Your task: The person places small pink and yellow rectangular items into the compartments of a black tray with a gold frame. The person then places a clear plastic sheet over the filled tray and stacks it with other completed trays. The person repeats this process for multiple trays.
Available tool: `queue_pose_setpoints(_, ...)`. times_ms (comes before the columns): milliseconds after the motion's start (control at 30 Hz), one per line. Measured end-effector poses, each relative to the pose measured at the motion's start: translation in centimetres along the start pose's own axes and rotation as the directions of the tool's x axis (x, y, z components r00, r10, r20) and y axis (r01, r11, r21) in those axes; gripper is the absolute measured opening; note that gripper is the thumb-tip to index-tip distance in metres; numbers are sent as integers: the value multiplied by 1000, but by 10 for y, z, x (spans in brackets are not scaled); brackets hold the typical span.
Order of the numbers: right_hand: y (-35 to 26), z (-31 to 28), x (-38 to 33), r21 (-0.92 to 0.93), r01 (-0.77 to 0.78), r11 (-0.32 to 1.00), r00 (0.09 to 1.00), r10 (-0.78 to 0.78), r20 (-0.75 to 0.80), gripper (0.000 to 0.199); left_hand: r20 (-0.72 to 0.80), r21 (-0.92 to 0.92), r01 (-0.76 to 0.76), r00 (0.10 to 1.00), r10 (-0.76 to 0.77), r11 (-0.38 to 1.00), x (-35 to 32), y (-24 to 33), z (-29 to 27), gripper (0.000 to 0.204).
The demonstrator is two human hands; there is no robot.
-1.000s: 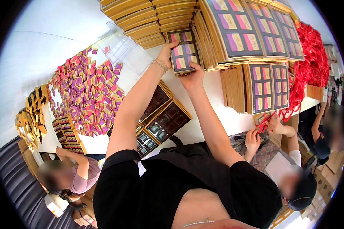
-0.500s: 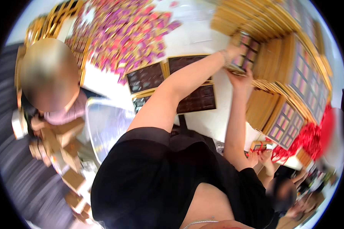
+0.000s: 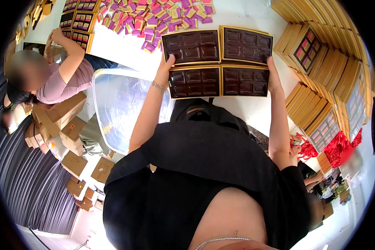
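Note:
Four gold-edged boxes with dark brown compartment trays lie two by two in front of me. No pieces show in their compartments. My left hand grips the left side of the group, its thumb over the rim of a left box. On the opposite side, my right hand presses against the right edges, fingers partly hidden. Beyond the boxes, small purple, pink and gold wrapped pieces are spread in a loose pile. At the right, a filled box leans at the stacks.
Tall stacks of gold boxes line the right side, with red ribbon beside them. A clear plastic bin stands left of me. Further left, a co-worker is near more filled boxes and cardboard cartons.
Both hands have left the filled box at the right-hand stacks, where it stays. They have moved left onto the four dark-tray boxes, which now sit together in a neat block.

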State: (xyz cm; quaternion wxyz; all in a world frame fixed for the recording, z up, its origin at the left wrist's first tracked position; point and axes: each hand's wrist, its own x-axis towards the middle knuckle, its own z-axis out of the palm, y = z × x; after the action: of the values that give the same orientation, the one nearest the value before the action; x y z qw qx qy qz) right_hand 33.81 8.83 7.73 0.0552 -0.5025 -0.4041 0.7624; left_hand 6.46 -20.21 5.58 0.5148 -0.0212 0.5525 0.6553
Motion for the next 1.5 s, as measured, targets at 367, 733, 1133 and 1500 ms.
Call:
queue_pose_setpoints(367, -106, 71, 15, -825, 465, 320, 667, -740, 88, 38, -59, 836, -306, 775, 629, 455, 49, 81, -27, 56)
queue_pose_setpoints(733, -97, 259, 249, -922, 381, -67, 735, -583, 345, 65, 195, 980, -160, 880, 432, -116, 195, 98, 20, 49)
queue_pose_setpoints(1133, -109, 201, 51, -689, 596, 413, 800, -382, 463, 33, 53, 659, -215, 969, 241, 721, 53, 151, 16, 27)
queue_pose_setpoints(1500, -46, 192, 1, -619, 739, -264, 209, -784, 584, 25, 742, 666, -706, 658, 126, -241, 48, 129, 46, 33)
